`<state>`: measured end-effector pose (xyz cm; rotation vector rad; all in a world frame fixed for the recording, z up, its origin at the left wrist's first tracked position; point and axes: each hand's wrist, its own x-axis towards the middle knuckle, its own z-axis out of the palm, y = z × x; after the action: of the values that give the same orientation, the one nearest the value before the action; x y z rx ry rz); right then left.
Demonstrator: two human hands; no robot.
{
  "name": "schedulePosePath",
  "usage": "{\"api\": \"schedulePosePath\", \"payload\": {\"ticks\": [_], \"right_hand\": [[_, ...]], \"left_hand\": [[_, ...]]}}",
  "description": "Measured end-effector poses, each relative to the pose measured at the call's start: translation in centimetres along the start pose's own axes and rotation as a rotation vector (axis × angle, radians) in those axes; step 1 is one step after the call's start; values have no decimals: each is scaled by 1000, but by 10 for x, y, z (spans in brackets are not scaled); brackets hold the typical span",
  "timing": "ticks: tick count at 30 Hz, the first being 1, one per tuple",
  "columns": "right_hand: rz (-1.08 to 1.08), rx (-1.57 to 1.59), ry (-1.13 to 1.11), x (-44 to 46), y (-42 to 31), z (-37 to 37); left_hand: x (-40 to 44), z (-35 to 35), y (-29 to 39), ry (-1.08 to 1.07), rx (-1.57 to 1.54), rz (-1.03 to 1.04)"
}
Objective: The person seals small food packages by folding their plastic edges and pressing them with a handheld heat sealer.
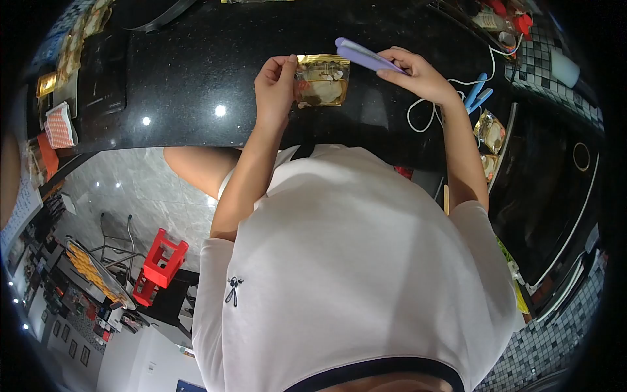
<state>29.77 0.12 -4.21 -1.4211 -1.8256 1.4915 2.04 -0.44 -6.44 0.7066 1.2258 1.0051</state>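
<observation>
Here's the gold packet (323, 85), over the dark surface (189, 78), its clear front showing pale contents; whether it lies flat or is lifted a little, I can't tell. At its left edge is the left hand (275, 78), its grip closed in a pinch, thumb and fingers on the upper corner. Up to the packet's right, the right hand (418, 75) has a purple tool (366, 55) by one end, grip closed around it, thumb below and fingers above. The tool's far tip sits right by the packet's top right corner, and contact there is hard to call. Farther right of the packet, a white cord (494, 63) loops about, a blue tool (479, 93) lies behind the right forearm, and beyond that forearm, another packet (490, 130). Well below and left of the gold packet, a red stool (165, 258) on the floor!
</observation>
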Motion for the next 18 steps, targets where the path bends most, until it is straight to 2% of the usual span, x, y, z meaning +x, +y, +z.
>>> {"api": "schedulePosePath", "payload": {"ticks": [3,8,11,18], "right_hand": [[-129,-265,-7,3,-19,1],[-219,-393,58,12,-34,13],[-197,-441,51,12,-39,19],[-136,-397,220,-3,-44,37]], "left_hand": [[2,2,-4,17,1,11],[-3,6,4,7,106,38],[-3,7,2,-3,102,27],[5,4,-6,-49,131,75]]}}
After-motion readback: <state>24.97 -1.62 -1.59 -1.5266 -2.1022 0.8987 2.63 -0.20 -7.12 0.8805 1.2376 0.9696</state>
